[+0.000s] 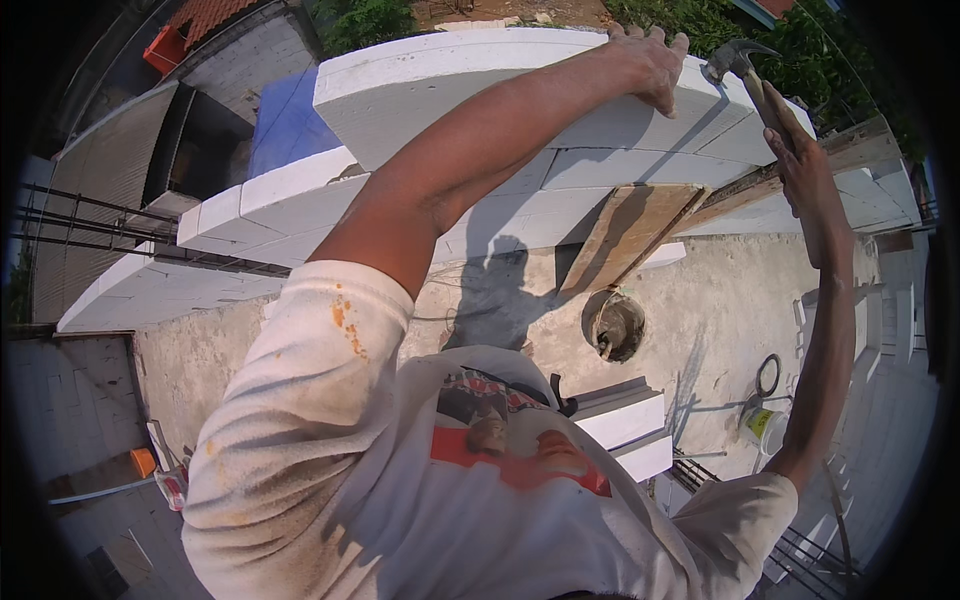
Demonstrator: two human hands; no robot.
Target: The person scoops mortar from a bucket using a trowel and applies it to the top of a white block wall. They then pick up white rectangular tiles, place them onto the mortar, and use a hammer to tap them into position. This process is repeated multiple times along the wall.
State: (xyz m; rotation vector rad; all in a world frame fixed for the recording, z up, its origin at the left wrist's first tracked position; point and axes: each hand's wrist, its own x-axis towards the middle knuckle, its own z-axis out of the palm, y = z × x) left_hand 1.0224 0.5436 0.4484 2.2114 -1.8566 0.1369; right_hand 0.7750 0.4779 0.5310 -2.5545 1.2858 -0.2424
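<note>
A large white block (pixel 440 90) sits on the top course of a white block wall (pixel 600 168) in front of me. My left hand (pixel 652 66) rests on that course's top edge, fingers spread over it, with nothing held. My right hand (pixel 800 170) grips a claw hammer (pixel 738 62) by its handle. The metal head is up near the wall's top at the right, a little right of my left hand. Whether the hammer touches the block I cannot tell.
A wooden board (pixel 610 235) leans against the wall, beside a round hole (pixel 614 326) in the concrete floor. White blocks (pixel 640 455) are stacked close to me. A bucket (pixel 766 430) stands at the right. Steel bars (pixel 100 226) stick out at the left.
</note>
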